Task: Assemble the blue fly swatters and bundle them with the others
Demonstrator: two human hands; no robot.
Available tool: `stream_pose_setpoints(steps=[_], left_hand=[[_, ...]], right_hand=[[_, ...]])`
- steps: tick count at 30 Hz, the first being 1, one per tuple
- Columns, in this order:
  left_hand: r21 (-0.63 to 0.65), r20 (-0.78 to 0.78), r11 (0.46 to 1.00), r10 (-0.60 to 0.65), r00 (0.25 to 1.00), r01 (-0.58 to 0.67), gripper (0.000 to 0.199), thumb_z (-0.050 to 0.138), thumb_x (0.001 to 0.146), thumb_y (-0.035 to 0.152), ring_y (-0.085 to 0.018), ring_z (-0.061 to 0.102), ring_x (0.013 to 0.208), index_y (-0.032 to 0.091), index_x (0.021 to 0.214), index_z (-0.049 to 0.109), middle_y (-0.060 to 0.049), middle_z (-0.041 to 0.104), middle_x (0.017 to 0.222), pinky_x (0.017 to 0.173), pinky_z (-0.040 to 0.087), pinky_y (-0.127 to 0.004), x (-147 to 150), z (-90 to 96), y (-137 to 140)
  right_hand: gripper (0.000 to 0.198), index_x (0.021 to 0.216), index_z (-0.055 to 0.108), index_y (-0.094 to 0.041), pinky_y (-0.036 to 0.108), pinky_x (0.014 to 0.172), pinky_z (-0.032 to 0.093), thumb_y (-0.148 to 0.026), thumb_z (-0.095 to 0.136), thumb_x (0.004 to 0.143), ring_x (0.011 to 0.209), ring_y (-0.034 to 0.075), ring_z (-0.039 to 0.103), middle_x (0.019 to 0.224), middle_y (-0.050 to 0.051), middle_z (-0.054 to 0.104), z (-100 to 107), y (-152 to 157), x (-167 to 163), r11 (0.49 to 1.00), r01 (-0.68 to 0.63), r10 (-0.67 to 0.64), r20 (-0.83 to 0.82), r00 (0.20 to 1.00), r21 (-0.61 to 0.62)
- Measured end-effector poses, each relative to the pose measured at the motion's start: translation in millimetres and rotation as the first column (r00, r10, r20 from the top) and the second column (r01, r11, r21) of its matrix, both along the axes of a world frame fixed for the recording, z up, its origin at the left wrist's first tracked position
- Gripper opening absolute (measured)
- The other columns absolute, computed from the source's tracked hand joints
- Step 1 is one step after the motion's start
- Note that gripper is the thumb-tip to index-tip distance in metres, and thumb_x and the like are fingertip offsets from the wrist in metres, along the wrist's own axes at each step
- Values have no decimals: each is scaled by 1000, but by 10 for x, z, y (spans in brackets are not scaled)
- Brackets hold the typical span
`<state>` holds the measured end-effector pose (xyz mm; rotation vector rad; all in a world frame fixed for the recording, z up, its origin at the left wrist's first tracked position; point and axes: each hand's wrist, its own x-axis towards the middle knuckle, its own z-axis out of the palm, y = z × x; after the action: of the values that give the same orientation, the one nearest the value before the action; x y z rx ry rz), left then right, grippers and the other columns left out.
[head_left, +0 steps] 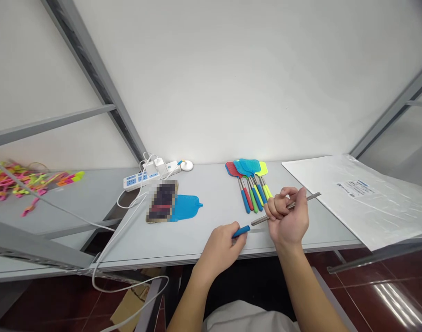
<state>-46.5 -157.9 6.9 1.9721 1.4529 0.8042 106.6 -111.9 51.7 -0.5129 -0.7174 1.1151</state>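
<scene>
My left hand (220, 244) pinched the blue handle (241, 230) and my right hand (289, 216) was curled shut around the metal rod (302, 200), above the table's (211, 184) front edge. Best kept coaxial, steady grip. Finished swatters (250, 182) lay behind, blue head (186, 206) left; white wall, grey frame.

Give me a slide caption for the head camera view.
Left hand grips blue handle, right hand holds its metal rod, beside assembled fly swatters.

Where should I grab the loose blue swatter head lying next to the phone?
Take the blue swatter head by its narrow neck, coming from the right. That stub points right over bare table, while its left edge tucks against the phone.
</scene>
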Motion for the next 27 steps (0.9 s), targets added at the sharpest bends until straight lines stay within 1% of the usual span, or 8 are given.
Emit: stream_pose_setpoints(steps=[2,7,13,16,19,21,24,27], left_hand=[[-16,48,1000,15,999,-14,34,45,91,34,-11,31,54,21,62,36,6,35,55,53,23,-25,-5,-56,22],[-42,144,999,39,989,-33,32,43,89,29,-10,29,57,20,61,30,6,29,57,54,23,-24,-60,-137,58],[-61,220,997,57,974,-44,30,44,87,27,-10,27,58,19,61,31,6,29,58,55,22,-24,-73,-181,42],[-73,262,997,56,964,-38,30,45,87,28,-10,27,58,19,61,32,6,29,58,54,22,-24,-70,-194,45],[-86,302,996,58,952,-34,30,46,88,29,-10,27,59,19,61,35,6,29,59,54,22,-23,-75,-200,50],[-95,332,995,64,941,-35,30,46,89,30,-10,28,59,18,62,37,6,32,59,55,24,-23,-84,-203,49],[-113,379,993,84,922,-44,28,47,89,28,-10,34,59,17,64,44,5,39,61,54,27,-23,-102,-198,31],[-123,427,990,117,897,-71,23,46,91,27,-13,46,62,15,73,55,2,51,65,55,34,-24,-98,-152,3]], right_hand=[[41,74,53,-23,20,38,18,-53,40,97,40,8,9,49,-10,12,75,-40,-30,999,-31,31,-20,999,19],[43,75,55,-23,20,37,18,-54,37,99,40,8,8,49,-10,12,171,-74,-166,991,-126,128,-48,991,43],[42,74,54,-23,19,37,17,-54,38,98,40,7,9,48,-10,14,236,-124,-273,987,-153,154,-33,987,48],[42,73,54,-22,19,38,17,-53,40,98,40,7,11,48,-10,14,257,-156,-341,981,-185,184,12,983,65],[41,72,53,-21,20,41,19,-52,43,97,40,6,15,49,-10,17,183,-173,-446,976,-215,212,67,975,43],[42,72,53,-21,21,43,22,-52,42,97,43,7,18,50,-10,19,78,-180,-526,966,-256,257,144,956,-24],[41,73,56,-20,23,48,26,-50,44,98,48,8,25,53,-8,25,-80,-196,-624,936,-331,351,289,890,-118],[36,77,62,-18,24,55,32,-46,49,96,58,10,37,60,-4,38,-114,-204,-653,920,-372,388,433,814,-126]])
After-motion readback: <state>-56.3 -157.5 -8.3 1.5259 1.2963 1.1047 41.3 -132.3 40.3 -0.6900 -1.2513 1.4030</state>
